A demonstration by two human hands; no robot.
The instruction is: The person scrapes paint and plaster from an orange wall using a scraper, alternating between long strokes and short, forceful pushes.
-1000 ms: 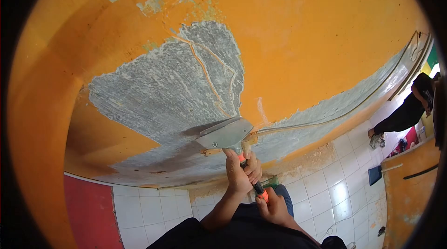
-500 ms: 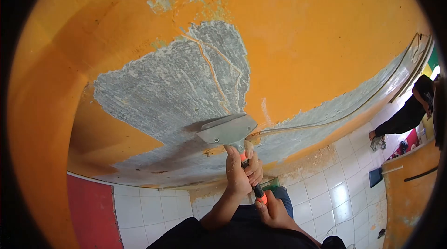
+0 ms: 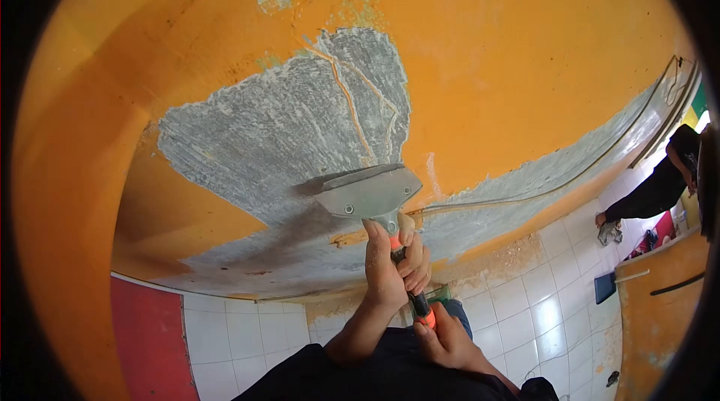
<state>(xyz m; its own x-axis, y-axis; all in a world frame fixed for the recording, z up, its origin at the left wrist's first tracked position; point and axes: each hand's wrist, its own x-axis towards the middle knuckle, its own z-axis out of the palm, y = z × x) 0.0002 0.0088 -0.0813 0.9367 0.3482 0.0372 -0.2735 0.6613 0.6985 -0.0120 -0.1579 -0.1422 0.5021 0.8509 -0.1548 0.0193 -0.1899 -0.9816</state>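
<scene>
Both of my hands grip one long-handled scraper with a wide grey metal head and a black and orange handle. My left hand wraps the handle just below the head, thumb along its side. Lower down, my right hand closes round the orange end of the handle. The blade's edge lies against a grey bared patch of the orange wall. Two thin orange-edged lines run down that patch to the blade. The handle's middle shows between my hands.
A cable runs along the wall's lower strip to the right. White floor tiles lie below, a red panel at lower left. At far right, a person in dark clothes reaches toward a crumpled grey cloth near a blue dustpan.
The scraper head and my left hand have moved slightly up the wall. My view has shifted a little, and both hands keep their hold on the handle.
</scene>
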